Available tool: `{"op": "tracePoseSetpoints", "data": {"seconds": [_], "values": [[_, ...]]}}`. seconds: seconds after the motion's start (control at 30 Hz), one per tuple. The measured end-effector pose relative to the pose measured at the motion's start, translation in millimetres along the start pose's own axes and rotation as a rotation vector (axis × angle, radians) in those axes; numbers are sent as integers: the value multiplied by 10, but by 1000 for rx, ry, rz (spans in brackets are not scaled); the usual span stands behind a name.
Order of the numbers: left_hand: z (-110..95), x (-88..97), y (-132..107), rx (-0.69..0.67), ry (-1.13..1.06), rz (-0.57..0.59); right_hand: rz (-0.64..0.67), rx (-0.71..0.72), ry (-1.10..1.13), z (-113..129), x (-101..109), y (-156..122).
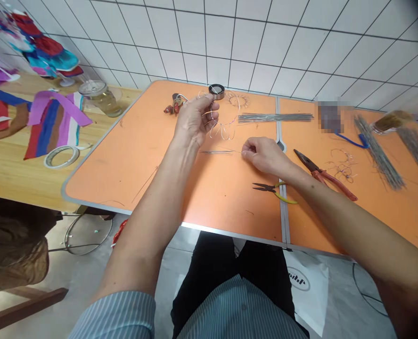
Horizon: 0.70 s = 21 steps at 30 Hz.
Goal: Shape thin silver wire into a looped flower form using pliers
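Observation:
My left hand (193, 120) is closed on a thin wire ring (223, 131) with small bent loops along its lower edge, held above the orange table (226, 212). Lower and to the right, my right hand (267, 155) pinches what looks like the end of a thin wire. A few short straight wires (216, 152) lie just left of those fingertips. Needle-nose pliers with yellow handles (274, 189) rest below my right hand. Larger pliers with red handles (323, 175) lie beyond my right wrist, partly behind the forearm.
Behind my hands are a black tape roll (216, 91), another looped wire ring (239, 100) and a straight wire bundle (275, 117). More wire bundles (380, 153) and tangled wire (343, 165) lie right. A glass jar (101, 98), coloured strips (55, 122) and white tape roll (61, 157) sit left.

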<state>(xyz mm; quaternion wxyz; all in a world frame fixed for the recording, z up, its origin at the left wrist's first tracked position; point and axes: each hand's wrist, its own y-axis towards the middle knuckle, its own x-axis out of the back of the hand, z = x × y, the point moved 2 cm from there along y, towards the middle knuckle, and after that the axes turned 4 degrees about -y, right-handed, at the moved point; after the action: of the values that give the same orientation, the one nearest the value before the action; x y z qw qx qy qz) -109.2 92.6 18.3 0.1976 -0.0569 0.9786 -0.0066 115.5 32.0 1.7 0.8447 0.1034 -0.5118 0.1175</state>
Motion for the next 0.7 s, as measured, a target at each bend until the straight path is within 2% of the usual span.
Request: {"op": "tracePoseSetpoints", "data": {"seconds": [0.13, 0.23, 0.37, 0.43, 0.5, 0.6, 0.7], "values": [[0, -22, -22, 6, -37, 58, -19, -97, 13, -204, 208, -269], [57, -135, -135, 42, 10, 84, -81, -161, 102, -392, 374, -482], [327, -414, -422, 240, 129, 235, -231, -228, 281, -559, 546, -705], [504, -537, -570, 346, 210, 316, -257, -265, 374, -600, 568, -769], [647, -614, -676, 387, 282, 372, -249, -288, 465, -629, 547, -801], [747, -648, -737, 345, 363, 392, -223, -282, 556, -672, 479, -813], [748, -636, -732, 276, 447, 385, -179, -267, 606, -707, 418, -823]]}}
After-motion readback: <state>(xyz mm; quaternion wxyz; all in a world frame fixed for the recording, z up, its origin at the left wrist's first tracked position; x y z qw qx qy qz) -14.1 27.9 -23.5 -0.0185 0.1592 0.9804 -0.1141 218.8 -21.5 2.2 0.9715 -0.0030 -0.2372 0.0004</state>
